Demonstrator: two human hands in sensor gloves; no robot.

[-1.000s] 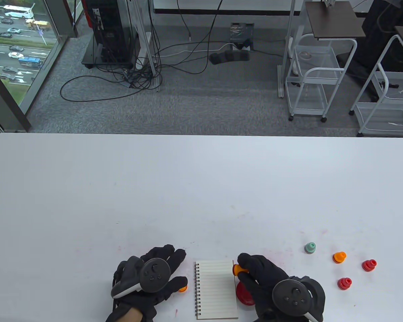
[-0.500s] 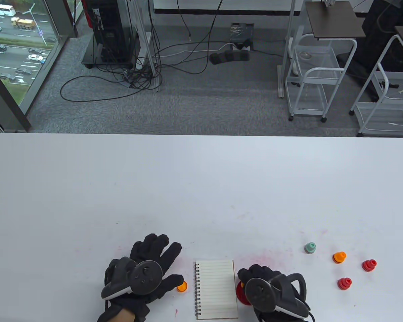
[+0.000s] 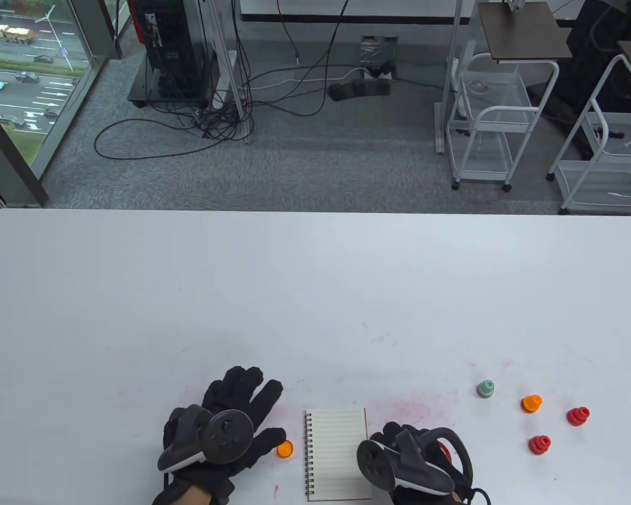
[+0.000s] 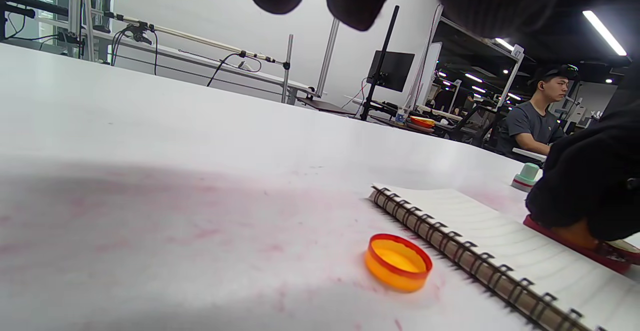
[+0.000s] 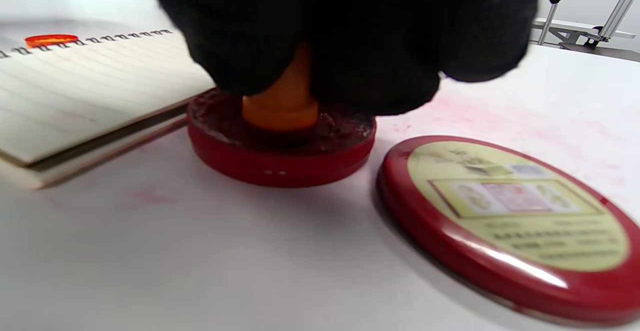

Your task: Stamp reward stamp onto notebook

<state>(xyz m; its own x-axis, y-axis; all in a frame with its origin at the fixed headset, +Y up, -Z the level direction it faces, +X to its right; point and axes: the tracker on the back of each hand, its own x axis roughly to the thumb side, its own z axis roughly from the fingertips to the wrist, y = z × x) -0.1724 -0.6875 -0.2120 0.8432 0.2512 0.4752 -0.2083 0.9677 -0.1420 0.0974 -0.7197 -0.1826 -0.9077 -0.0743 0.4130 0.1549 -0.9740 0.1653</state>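
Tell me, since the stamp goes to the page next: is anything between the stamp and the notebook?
Nothing visible. The right hand holds the orange stamp down on the red ink pad, which sits right beside the notebook; its open lined page is bare. The pad's lid lies on the far side.

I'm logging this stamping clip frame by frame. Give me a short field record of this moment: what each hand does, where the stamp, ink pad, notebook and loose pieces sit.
right hand: grips the orange stamp, pressing it into the red ink pad
left hand: fingers spread, holds nothing, left of the notebook
notebook: open, lined page, no print visible
ink pad lid: lying beside the pad on the table
orange cap: open side up, by the notebook's spiral
spare stamps: green, orange, two red, right of the notebook
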